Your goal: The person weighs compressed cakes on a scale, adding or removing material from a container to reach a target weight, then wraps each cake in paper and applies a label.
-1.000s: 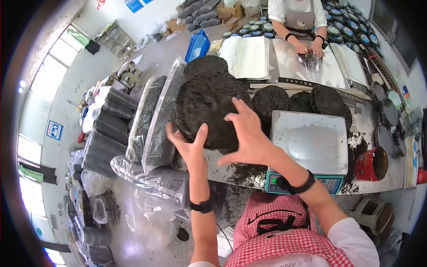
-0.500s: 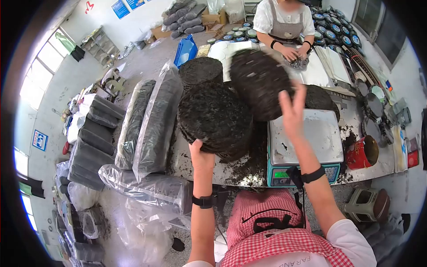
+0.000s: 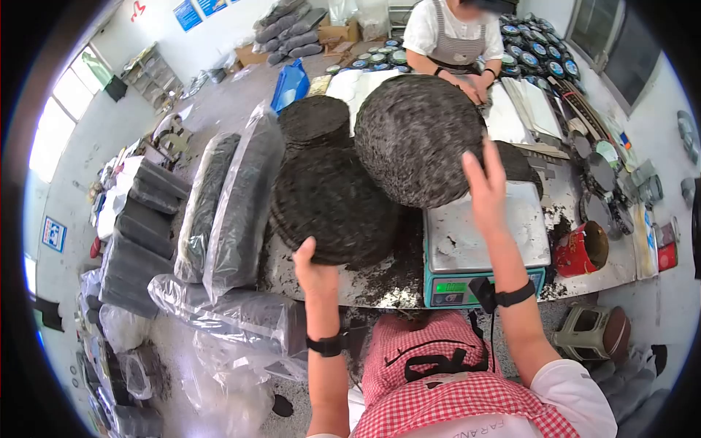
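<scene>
My right hand (image 3: 485, 191) grips the right edge of a round, dark cake of dried seaweed (image 3: 418, 139), raised above the table and slightly blurred. Near the table's front, my left hand (image 3: 315, 276) pinches the lower edge of another round seaweed cake (image 3: 332, 204), its thumb on the upper face. That cake tilts toward me and hides what lies beneath it. Behind it stands a stack of similar cakes (image 3: 314, 120). Below my right hand is a digital scale (image 3: 485, 237) with a bare metal pan and a lit green display.
Long plastic-wrapped dark rolls (image 3: 244, 204) lie at the left. A red can (image 3: 580, 250) stands right of the scale, and dark crumbs litter the metal table (image 3: 343, 288). Across the table, another person (image 3: 456, 44) works with both hands. A stool (image 3: 593, 330) stands at lower right.
The cake in my right hand has turned to show its broad face and covers part of the co-worker's hands. The left-hand cake tilts differently. The whole view has shifted slightly.
</scene>
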A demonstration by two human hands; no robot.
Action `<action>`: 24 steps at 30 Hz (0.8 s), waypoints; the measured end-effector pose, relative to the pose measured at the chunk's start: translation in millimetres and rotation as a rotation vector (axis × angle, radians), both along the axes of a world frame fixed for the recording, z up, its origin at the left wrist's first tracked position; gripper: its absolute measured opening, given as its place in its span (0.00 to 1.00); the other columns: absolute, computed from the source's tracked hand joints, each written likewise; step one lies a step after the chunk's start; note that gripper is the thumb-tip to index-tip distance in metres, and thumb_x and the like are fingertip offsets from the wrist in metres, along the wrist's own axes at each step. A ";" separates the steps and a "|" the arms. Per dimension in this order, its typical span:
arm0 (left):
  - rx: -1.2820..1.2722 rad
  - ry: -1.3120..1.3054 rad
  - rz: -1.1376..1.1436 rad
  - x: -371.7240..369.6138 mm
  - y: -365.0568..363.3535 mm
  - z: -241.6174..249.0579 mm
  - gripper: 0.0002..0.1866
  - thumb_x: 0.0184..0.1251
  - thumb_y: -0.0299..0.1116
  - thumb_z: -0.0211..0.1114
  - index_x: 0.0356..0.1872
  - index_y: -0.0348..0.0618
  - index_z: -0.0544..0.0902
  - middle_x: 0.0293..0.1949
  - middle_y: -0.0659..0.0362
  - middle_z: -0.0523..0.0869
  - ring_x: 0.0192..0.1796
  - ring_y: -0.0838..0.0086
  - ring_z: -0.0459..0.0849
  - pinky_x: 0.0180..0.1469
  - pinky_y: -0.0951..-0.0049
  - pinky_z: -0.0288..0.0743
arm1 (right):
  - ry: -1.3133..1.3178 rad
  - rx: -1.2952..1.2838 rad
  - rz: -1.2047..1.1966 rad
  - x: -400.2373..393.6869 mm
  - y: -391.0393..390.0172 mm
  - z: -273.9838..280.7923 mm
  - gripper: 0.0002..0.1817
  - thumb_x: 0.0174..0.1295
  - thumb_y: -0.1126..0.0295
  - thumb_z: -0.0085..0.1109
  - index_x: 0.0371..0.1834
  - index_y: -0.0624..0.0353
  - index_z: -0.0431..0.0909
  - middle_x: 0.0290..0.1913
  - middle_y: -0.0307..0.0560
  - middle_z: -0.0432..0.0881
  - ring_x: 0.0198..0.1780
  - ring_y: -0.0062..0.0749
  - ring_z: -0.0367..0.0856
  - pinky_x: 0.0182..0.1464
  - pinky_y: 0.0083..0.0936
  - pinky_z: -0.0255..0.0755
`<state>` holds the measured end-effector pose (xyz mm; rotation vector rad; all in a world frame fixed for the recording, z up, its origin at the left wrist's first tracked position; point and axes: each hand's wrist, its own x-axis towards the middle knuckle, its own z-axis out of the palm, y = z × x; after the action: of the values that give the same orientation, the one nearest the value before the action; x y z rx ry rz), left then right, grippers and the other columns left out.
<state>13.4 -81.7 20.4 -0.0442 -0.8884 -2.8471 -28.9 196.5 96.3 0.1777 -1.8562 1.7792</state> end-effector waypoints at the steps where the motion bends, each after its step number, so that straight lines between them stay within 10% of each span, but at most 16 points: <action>1: 0.059 0.013 -0.048 2.6 -1.6 1.6 0.30 0.59 0.34 0.61 0.62 0.30 0.69 0.62 0.47 0.74 0.64 0.55 0.72 0.69 0.54 0.62 | 0.031 -0.146 -0.034 -1.5 9.1 2.1 0.24 0.70 0.70 0.46 0.66 0.69 0.62 0.62 0.52 0.72 0.62 0.34 0.70 0.66 0.27 0.60; 3: 0.070 0.002 -0.037 5.7 0.5 3.3 0.29 0.60 0.34 0.61 0.62 0.31 0.69 0.62 0.48 0.74 0.64 0.56 0.72 0.68 0.55 0.64 | 0.194 0.196 -0.359 -2.0 13.6 7.3 0.21 0.70 0.70 0.45 0.64 0.66 0.67 0.64 0.56 0.71 0.62 0.42 0.72 0.67 0.28 0.58; 7: -0.169 0.008 0.075 4.9 25.7 2.4 0.30 0.61 0.32 0.62 0.64 0.34 0.66 0.61 0.49 0.74 0.63 0.57 0.73 0.66 0.57 0.66 | 0.256 0.911 -0.045 22.7 -32.5 1.7 0.19 0.62 0.63 0.60 0.55 0.57 0.78 0.62 0.64 0.70 0.58 0.57 0.74 0.62 0.36 0.68; 15: -0.188 0.032 0.083 16.2 39.2 22.1 0.33 0.53 0.23 0.59 0.65 0.35 0.63 0.59 0.49 0.74 0.60 0.57 0.75 0.64 0.58 0.69 | 0.093 0.593 0.116 20.1 -18.4 -1.4 0.27 0.55 0.66 0.68 0.58 0.62 0.75 0.57 0.64 0.75 0.55 0.52 0.78 0.58 0.33 0.71; 17: 0.028 0.031 0.038 14.6 32.8 15.6 0.33 0.53 0.23 0.59 0.65 0.34 0.64 0.57 0.49 0.76 0.59 0.56 0.76 0.64 0.56 0.69 | -0.036 0.138 0.135 12.5 5.4 -13.0 0.26 0.57 0.67 0.66 0.58 0.66 0.74 0.54 0.61 0.77 0.53 0.49 0.79 0.57 0.32 0.71; 24: -0.730 -0.022 0.334 14.6 105.7 45.1 0.39 0.52 0.21 0.62 0.67 0.35 0.54 0.59 0.51 0.69 0.59 0.66 0.71 0.64 0.66 0.63 | 0.379 0.754 0.080 36.7 -25.2 -18.8 0.20 0.50 0.69 0.68 0.50 0.54 0.81 0.58 0.63 0.74 0.50 0.52 0.80 0.49 0.34 0.78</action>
<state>27.9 24.0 65.4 0.0456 -1.6999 -2.0961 7.8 171.3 77.5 0.8126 -2.1422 0.9142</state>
